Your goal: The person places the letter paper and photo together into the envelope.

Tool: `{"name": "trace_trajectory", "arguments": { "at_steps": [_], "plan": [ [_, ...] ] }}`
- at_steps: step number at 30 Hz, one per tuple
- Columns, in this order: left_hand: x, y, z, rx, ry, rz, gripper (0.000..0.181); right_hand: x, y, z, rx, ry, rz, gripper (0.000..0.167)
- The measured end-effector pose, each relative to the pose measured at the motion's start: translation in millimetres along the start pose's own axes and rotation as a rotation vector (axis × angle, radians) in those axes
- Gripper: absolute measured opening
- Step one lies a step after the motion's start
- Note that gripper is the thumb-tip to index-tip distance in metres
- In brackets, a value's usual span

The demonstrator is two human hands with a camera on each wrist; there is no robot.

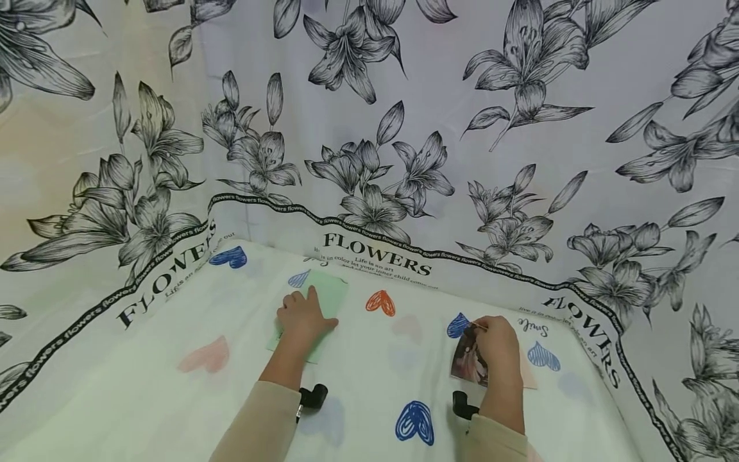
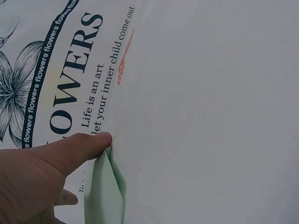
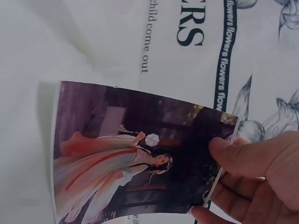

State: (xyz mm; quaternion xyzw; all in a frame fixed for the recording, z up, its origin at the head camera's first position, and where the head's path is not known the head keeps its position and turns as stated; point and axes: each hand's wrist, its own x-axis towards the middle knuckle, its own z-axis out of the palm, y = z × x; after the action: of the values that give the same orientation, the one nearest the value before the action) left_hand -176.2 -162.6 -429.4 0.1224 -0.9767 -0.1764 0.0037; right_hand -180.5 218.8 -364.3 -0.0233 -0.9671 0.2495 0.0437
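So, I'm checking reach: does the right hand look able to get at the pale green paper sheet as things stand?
Probably not freely: the right hand pinches a dark rectangular photo print, and the left hand rests on the pale green paper sheet, though part of that lies uncovered.

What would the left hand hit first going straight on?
Past the green paper beneath it, the left hand would probably meet the lily-printed backdrop; depth is hard to judge.
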Motion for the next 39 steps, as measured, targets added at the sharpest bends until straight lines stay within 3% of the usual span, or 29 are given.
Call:
{"name": "trace_trajectory", "arguments": {
  "at_steps": [5, 10, 17, 21, 24, 28, 33, 39],
  "plan": [
    [-5.0, -0.3, 2.6, 0.036, -0.012, -0.016, 0.108, -7.6, 1.8, 6.9, 0.031, 0.015, -0.026, 0.024],
    [0.9, 7.5, 2.1, 0.065, -0.013, -0.010, 0.108, -9.8, 1.3, 4.5, 0.045, 0.001, -0.049, 0.025],
    [11.0, 6.8, -0.9, -0.053, -0.017, -0.002, 0.111, -8.4, -1.9, -14.0, 0.014, 0.053, -0.043, 0.026],
    [11.8, 2.6, -5.2, -0.063, -0.045, -0.002, 0.112, -8.1, -3.7, -17.7, 0.032, 0.092, 0.016, 0.028],
    [14.3, 3.9, -10.1, -0.049, -0.069, 0.017, 0.111, -9.0, -1.8, -13.9, 0.092, 0.115, 0.102, 0.032],
    [14.5, 5.1, -16.5, -0.040, -0.068, 0.019, 0.110, -9.4, -8.3, -14.7, 0.169, 0.184, 0.155, 0.035],
    [15.5, 2.0, -22.0, -0.023, -0.072, 0.007, 0.108, -6.9, -17.8, -11.8, 0.253, 0.260, 0.150, 0.034],
    [14.3, -1.7, -26.3, -0.044, -0.085, 0.041, 0.110, -1.1, -22.7, -10.2, 0.264, 0.246, 0.139, 0.034]
  ]
}}
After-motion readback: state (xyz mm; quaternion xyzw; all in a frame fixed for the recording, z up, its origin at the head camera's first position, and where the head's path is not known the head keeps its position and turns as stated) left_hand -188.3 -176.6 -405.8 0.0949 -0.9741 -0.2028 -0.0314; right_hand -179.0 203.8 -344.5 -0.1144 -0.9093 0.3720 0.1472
